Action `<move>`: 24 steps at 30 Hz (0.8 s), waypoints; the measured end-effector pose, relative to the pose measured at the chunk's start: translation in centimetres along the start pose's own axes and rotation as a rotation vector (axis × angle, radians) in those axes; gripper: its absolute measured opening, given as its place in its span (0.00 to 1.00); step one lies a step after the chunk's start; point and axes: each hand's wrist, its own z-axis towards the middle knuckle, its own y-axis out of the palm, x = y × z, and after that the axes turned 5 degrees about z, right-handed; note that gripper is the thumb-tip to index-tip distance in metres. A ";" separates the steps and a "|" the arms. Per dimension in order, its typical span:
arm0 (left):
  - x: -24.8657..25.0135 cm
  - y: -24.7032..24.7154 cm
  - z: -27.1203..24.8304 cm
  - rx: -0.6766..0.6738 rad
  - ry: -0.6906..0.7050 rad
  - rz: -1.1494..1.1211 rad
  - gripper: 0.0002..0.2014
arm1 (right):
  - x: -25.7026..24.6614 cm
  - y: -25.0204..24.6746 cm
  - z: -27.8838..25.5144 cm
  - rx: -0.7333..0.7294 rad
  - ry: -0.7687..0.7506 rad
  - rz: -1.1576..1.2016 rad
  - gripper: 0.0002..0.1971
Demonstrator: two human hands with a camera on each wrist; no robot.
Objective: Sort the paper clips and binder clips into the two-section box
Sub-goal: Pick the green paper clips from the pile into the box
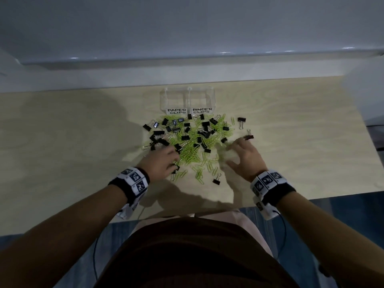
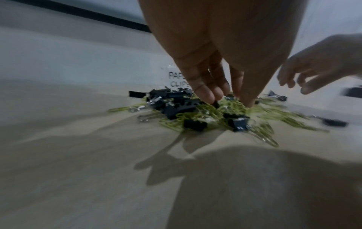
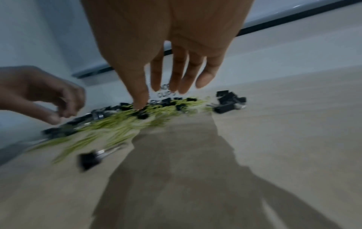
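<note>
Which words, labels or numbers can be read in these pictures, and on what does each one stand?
"PAPER CLIPS": white label on the front of the clear box, left section.
"BINDER CLIPS": white label on the front, right section.
Wristband markers: square black-and-white codes, tiny numbers under them too small to read.

The wooden table [image 1: 83,142] carries a clear box [image 1: 187,100] and mixed clips [image 1: 190,140].
</note>
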 end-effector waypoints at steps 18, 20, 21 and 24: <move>-0.4 0.7 -0.7 0.012 -0.017 0.020 0.11 | 0.5 0.7 -2.7 -0.142 -0.010 0.065 0.04; 1.2 0.9 0.5 -0.020 -0.030 -0.010 0.15 | -1.9 1.5 -1.8 -0.134 -0.085 0.079 0.07; 1.8 1.1 1.0 -0.038 -0.057 -0.002 0.17 | -3.2 2.2 -1.1 -0.148 -0.100 0.088 0.09; 2.8 1.6 2.3 -0.048 -0.177 0.056 0.24 | -6.6 4.2 1.3 -0.168 -0.042 0.144 0.18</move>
